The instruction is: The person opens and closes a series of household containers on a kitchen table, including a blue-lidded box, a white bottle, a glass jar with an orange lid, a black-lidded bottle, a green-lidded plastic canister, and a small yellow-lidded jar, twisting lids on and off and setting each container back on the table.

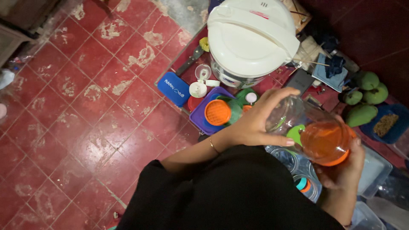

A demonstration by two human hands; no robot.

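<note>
— Black sleeves point(238, 191) filled the bottom of the view; what did the hands hold?

— Her left hand point(255, 121) was wrapped around the neck end of a clear plastic bottle point(298, 117). Her right hand point(345, 168) cupped its orange base point(326, 142) from below, fingers closed.

— And where was the bottle?

— Tilted between both hands, above clear containers point(294, 164), near the white rice cooker point(251, 38).

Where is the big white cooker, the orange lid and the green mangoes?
White rice cooker point(251, 40), head view, middle of its lid.
Orange lid point(217, 112), head view, its round top.
Green mangoes point(361, 114), head view, the lowest fruit's skin.
</note>
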